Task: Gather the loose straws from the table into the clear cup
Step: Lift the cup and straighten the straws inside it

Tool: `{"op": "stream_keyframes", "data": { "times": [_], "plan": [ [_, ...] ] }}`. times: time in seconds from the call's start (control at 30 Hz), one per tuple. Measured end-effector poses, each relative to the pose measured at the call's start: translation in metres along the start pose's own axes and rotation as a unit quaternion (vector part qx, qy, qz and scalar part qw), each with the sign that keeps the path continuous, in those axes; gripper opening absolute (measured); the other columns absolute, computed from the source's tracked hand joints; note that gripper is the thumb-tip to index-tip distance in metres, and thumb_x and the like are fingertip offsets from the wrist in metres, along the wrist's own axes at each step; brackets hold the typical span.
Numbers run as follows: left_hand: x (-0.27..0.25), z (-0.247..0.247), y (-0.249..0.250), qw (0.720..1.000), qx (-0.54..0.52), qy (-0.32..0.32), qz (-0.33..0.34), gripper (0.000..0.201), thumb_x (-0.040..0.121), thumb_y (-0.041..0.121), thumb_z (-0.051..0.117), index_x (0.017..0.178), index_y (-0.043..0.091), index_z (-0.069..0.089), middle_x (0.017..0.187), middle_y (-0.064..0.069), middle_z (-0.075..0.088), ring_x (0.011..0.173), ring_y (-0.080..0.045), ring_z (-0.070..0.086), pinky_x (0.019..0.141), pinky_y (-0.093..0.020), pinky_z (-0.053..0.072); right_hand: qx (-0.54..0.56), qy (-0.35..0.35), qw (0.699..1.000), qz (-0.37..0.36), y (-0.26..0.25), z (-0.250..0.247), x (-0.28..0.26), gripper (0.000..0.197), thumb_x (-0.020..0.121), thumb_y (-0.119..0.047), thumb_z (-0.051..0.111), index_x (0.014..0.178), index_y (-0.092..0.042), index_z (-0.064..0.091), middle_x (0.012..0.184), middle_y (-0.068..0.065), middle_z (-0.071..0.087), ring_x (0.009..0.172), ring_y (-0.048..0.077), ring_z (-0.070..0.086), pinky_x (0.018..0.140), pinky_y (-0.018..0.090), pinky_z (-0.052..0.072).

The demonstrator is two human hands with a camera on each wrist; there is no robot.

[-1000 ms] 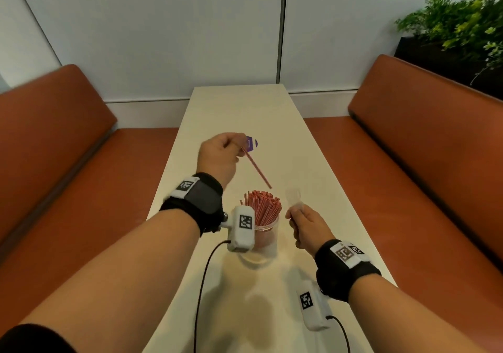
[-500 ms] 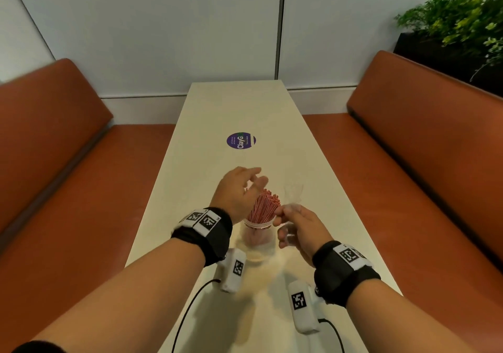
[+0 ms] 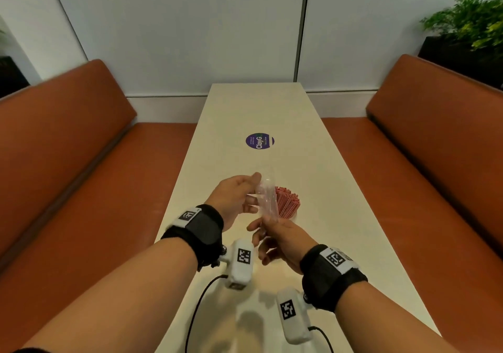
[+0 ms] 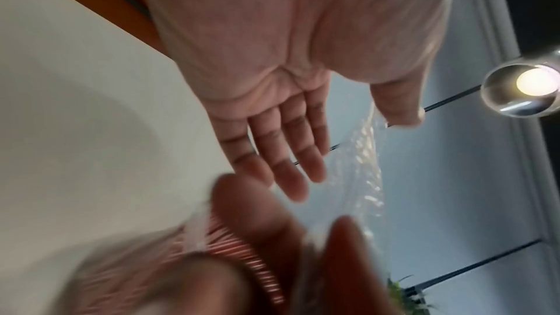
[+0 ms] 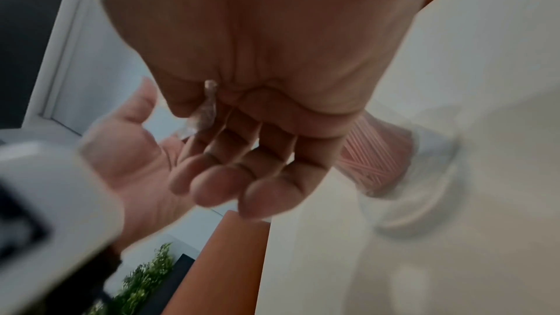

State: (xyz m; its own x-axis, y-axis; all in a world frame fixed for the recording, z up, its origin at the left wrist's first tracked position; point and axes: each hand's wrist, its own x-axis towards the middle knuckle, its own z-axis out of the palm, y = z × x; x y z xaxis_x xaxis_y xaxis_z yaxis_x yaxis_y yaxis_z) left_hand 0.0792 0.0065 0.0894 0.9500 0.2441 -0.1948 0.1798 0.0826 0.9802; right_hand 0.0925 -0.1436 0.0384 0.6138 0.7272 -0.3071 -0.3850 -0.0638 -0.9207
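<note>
A clear cup (image 5: 400, 169) packed with red-striped straws (image 3: 288, 203) stands on the white table (image 3: 258, 107), just beyond my hands. My right hand (image 3: 277, 241) pinches the lower end of a crumpled clear plastic wrapper (image 3: 268, 200) between thumb and forefinger and holds it upright in front of the cup. Its other fingers (image 5: 230, 176) are loosely extended. My left hand (image 3: 236, 197) is to the wrapper's left with straight fingers (image 4: 288, 159), and its thumb tip touches the wrapper's (image 4: 366, 152) upper end. I see no loose straws on the table.
A round purple sticker (image 3: 260, 140) lies on the table farther back. Orange benches (image 3: 68, 162) (image 3: 435, 148) run along both long sides. A potted plant (image 3: 473, 23) stands at the back right. Wrist camera cables trail over the near tabletop.
A second ago my left hand held one straw above the cup; that straw has left it. The left hand opened and came to the wrapper, which my right hand raised in front of the cup.
</note>
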Motion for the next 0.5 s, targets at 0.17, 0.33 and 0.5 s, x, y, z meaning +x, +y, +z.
{"op": "stream_keyframes", "data": {
  "times": [0.17,0.33,0.5],
  "plan": [
    [0.008,-0.027,-0.039,0.997,0.052,0.037,-0.034,0.017,0.096,0.019,0.055,0.083,0.007,0.058,0.073,-0.007,0.063,0.060,-0.018,0.060,0.059,-0.031,0.048,-0.245,0.101,0.964,0.006,0.006,-0.011,0.002,0.042,0.087,-0.055,0.054,0.076,-0.016,0.067,0.063,-0.001,0.062,0.050,0.013,0.050,0.053,0.026,0.044],
    [0.030,-0.038,-0.081,0.972,0.195,0.056,-0.117,0.022,0.095,0.024,0.055,0.078,0.012,0.060,0.076,-0.004,0.067,0.056,-0.016,0.059,0.051,-0.025,0.045,-0.232,0.414,0.877,-0.074,0.021,-0.060,0.010,0.049,0.068,-0.048,0.078,0.096,-0.015,0.054,0.085,-0.001,0.053,0.080,0.019,0.052,0.069,0.029,0.042],
    [0.039,-0.025,-0.111,0.921,0.357,0.055,-0.142,0.028,0.091,0.034,0.060,0.070,0.016,0.066,0.075,-0.006,0.072,0.068,-0.023,0.068,0.068,-0.029,0.056,-0.271,0.294,0.916,-0.036,0.036,-0.066,0.041,0.117,0.044,-0.055,0.086,0.142,-0.026,0.030,0.142,-0.004,0.045,0.125,0.018,0.048,0.106,0.043,0.042]
  ]
}}
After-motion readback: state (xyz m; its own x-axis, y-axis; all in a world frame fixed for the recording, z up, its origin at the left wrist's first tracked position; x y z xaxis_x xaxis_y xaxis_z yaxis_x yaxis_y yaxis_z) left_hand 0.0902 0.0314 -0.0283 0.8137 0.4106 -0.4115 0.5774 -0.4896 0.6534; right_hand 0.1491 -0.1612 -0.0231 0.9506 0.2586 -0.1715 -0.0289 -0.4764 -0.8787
